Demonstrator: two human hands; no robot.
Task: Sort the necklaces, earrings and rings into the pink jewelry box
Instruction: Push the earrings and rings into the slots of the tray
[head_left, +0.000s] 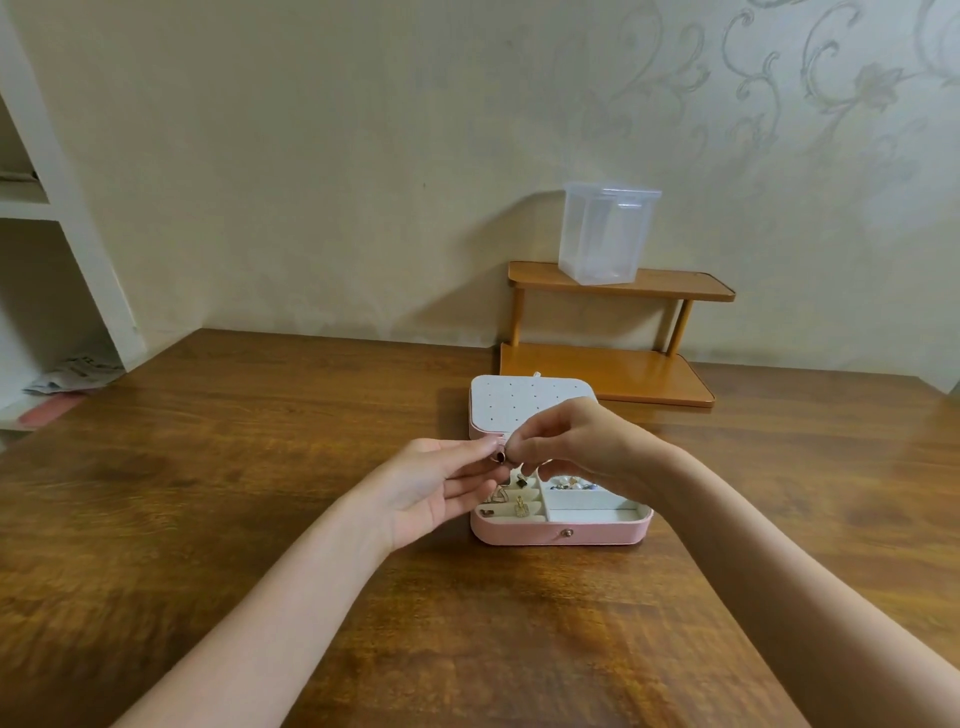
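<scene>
- Two hands meet above the open pink jewelry box (561, 532) in the head view; the box lies on the wooden table (260, 467), a little right of the middle.
- Left hand (436, 488) is turned palm up, and its thumb and forefinger pinch a small piece of jewelry with a dark red stone (500, 457).
- Right hand (571, 441) comes from the right with bent fingers, and its fingertips pinch the same piece from the other side. Whether it is a ring or an earring I cannot tell, it is too small.
- The stone faces toward the camera, and the piece is held over the back left part of the box tray, just in front of the lid.
- The box has its long axis from left to right; the snap button (568, 532) on its front wall points toward the person.
- Its white lid (519, 402) with small holes lies open behind the tray, toward the wall.
- Left compartments hold some gold earrings (520, 507); the back right compartment holds small pearly pieces (571, 484).
- Behind the box stands a small wooden shelf (613, 374) with two levels, and a clear plastic container (605, 234) stands on the upper level.
</scene>
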